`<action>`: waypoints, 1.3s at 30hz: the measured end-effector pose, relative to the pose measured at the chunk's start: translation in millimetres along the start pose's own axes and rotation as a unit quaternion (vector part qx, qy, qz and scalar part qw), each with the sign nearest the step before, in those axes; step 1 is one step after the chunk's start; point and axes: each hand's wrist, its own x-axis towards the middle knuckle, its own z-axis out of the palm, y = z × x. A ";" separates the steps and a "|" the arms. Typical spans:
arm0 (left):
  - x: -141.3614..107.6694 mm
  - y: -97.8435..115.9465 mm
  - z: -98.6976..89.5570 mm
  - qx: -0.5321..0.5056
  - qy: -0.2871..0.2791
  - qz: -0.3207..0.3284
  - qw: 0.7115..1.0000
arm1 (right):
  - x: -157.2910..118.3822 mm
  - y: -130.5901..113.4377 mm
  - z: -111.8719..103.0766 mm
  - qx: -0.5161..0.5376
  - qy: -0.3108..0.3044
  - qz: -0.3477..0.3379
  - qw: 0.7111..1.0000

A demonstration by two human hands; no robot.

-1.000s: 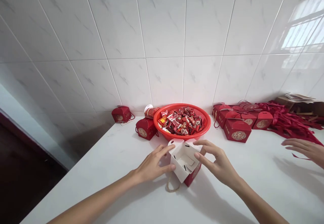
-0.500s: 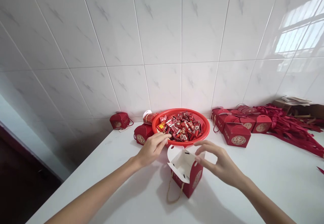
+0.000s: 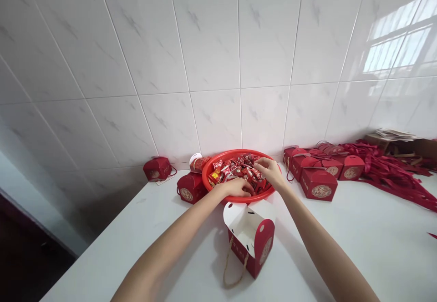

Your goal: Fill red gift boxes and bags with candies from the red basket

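Observation:
A red plastic basket holds a heap of wrapped candies. Both hands are in it. My left hand lies over the front of the heap, its fingers curled down around candies. At the basket's right side, my right hand has its fingers bent together on candies; exactly which pieces it grips is partly hidden. Right in front of the basket stands a red gift box with its flaps spread and its white inside bare. A twine handle hangs from its near left side.
Closed red boxes stand left of the basket and in a group at the right. Further right lie a pile of red ribbons and a cardboard box. A tiled wall backs the white table.
Both hands have moved forward from above the open box into the candy basket. The right hand has left the box's flap, and the box stands alone with flaps spread.

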 end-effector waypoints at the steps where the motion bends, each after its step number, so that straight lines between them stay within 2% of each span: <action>1: 0.1 0.4 0.6 -0.001 -0.003 0.004 1.000 | 0.7 2.9 0.0 0.009 0.004 0.006 1.000; 3: -1.5 3.0 0.3 0.004 -0.004 0.000 1.000 | 0.2 6.5 -1.3 0.020 0.006 0.012 1.000; 7: -5.0 10.8 -2.2 0.012 -0.023 -0.050 0.998 | -2.3 9.0 -4.3 0.009 0.008 0.009 1.000; 11: -4.7 15.3 -1.8 0.021 -0.028 -0.056 0.998 | -2.4 9.2 -4.3 0.000 0.010 0.012 1.000; 16: -3.0 22.3 -3.1 0.125 -0.030 -0.092 0.987 | -2.3 7.9 -2.9 -0.004 0.016 0.020 1.000; 24: 21.2 44.4 -2.4 0.196 -0.057 -0.133 0.970 | -4.8 5.8 -1.0 -0.039 0.029 0.014 0.999; 31: 26.5 36.3 -1.5 0.123 -0.094 -0.137 0.978 | -3.1 9.2 -1.3 -0.038 0.013 0.004 0.999; 39: 17.6 33.6 -3.8 0.055 -0.065 -0.088 0.992 | -3.1 9.8 -2.1 -0.036 0.010 0.003 0.999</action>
